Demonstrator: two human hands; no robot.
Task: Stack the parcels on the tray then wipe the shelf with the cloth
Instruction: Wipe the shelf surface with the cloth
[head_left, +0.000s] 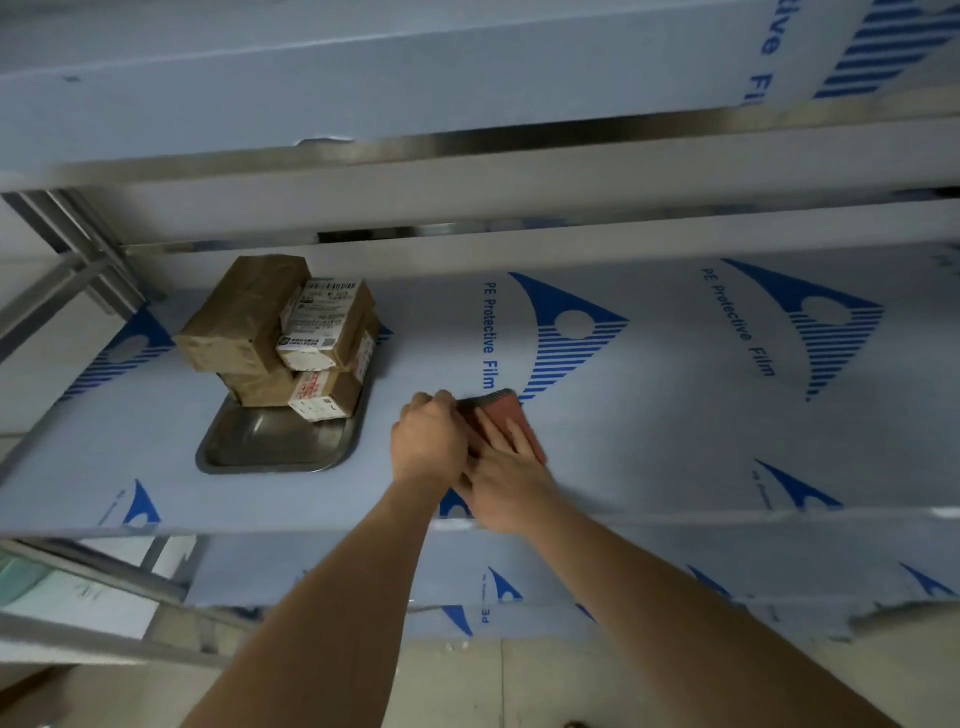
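A: Far left?
B: Metal shelf posts (78, 249), grey and shiny.

A: And next?
B: Brown parcels (275, 332), stacked up on a metal tray (249, 447). White labels on some. Piled at the back end of the tray, with the front end bare. Top ones tilted a bit, leaning out over the tray's edge.

A: Where is the tray?
B: Sitting flat on the shelf (675, 441), on the left part. Blue film all over the shelf, with dark blue shapes and the words "PE Protective Film".

A: Then, in the middle?
B: Left hand (428, 441), fingers curled, gripping the left edge of the cloth (506, 415). Well apart from the tray, off to its right.

A: And the cloth?
B: Pinkish red, folded, lying on the shelf near the middle. Far corner poking out past the fingers.

A: Right beside that?
B: Right hand (511, 478), fingers straight, pressing flat on top of the cloth. Touching the left hand, so both close together on the same cloth.

A: Arms?
B: Bare, reaching up from the bottom, crossing over the shelf's front edge.

A: Farther right?
B: Just more blue film on the shelf, with another big dark blue shape.

A: Above and below?
B: Another shelf (467, 78) up top, also under blue film. One more down low, behind the arms.
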